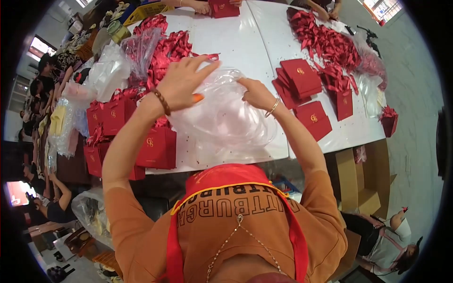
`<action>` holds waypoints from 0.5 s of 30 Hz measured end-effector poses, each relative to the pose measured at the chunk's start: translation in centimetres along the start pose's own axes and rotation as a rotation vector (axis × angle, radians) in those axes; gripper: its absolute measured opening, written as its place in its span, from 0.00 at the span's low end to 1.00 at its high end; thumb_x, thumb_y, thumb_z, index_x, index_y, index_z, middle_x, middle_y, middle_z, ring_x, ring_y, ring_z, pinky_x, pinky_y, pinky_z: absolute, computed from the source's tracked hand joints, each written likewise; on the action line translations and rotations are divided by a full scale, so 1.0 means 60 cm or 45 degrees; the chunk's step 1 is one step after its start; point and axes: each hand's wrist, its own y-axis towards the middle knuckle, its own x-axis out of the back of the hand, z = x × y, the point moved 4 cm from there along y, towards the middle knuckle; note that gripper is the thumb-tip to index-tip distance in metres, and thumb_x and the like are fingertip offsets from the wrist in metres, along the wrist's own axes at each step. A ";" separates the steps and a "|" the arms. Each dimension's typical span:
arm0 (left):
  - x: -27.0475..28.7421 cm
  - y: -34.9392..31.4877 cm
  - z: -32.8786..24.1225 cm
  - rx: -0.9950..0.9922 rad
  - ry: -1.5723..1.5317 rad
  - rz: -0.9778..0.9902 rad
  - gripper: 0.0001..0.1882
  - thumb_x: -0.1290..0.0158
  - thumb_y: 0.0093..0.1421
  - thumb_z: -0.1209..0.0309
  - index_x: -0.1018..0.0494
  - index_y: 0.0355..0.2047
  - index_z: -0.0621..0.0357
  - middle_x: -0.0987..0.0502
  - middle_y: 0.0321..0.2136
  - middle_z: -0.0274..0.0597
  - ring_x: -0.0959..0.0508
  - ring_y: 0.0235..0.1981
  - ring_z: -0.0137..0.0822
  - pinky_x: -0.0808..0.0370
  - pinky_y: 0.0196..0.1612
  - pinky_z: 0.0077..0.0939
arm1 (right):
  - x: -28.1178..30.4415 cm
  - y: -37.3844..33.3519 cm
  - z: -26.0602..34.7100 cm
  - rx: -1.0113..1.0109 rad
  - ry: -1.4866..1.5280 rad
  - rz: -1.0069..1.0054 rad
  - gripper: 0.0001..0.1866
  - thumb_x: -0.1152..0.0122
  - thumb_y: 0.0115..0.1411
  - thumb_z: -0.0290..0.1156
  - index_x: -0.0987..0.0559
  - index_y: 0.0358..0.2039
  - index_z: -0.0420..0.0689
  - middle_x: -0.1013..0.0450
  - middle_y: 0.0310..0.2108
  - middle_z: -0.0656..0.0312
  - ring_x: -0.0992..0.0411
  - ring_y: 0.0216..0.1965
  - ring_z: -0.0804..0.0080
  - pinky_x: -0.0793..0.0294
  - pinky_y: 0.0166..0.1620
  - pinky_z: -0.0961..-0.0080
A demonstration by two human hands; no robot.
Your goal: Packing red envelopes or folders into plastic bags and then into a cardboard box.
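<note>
A clear plastic bag (229, 115) lies crumpled on the white table in front of me. My left hand (186, 84) is over its far left side, fingers spread and palm down. Something orange covers the tip of its thumb, and a beaded bracelet circles the wrist. At the bag's right edge, my right hand (258, 94) has its fingers curled on the plastic, with the index finger stretched along the far rim. Red paper bags (158, 148) with gold emblems stand close by my left forearm.
More red bags (302, 80) lie stacked at the right, below a heap of red ribbons (325, 42). Another ribbon heap (172, 49) is at the far left. Across the table, a person's hands hold a red bag (224, 8). An open cardboard box (363, 181) stands right of the table.
</note>
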 end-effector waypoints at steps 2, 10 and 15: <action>0.019 0.023 -0.035 -0.172 -0.740 -0.184 0.24 0.52 0.43 0.79 0.33 0.44 0.57 0.29 0.35 0.53 0.29 0.38 0.47 0.33 0.42 0.33 | -0.001 0.010 0.018 -0.323 0.415 0.210 0.24 0.57 0.42 0.17 0.31 0.44 0.39 0.30 0.37 0.47 0.26 0.30 0.60 0.29 0.36 0.68; -0.282 -0.025 -0.079 -0.324 0.203 1.165 0.11 0.54 0.50 0.70 0.24 0.32 0.44 0.24 0.32 0.35 0.32 0.45 0.40 0.47 0.54 0.50 | 0.010 0.012 0.002 -0.400 1.642 0.308 0.14 0.52 0.44 0.20 0.28 0.35 0.40 0.31 0.37 0.61 0.39 0.25 0.83 0.38 0.31 0.90; -0.368 -0.054 -0.083 -0.455 0.200 1.267 0.07 0.49 0.48 0.66 0.23 0.29 0.45 0.24 0.31 0.32 0.35 0.45 0.38 0.49 0.55 0.48 | 0.005 -0.008 0.029 0.251 0.209 0.225 0.02 0.46 0.46 0.27 0.26 0.20 0.44 0.36 0.28 0.59 0.34 0.27 0.69 0.34 0.30 0.80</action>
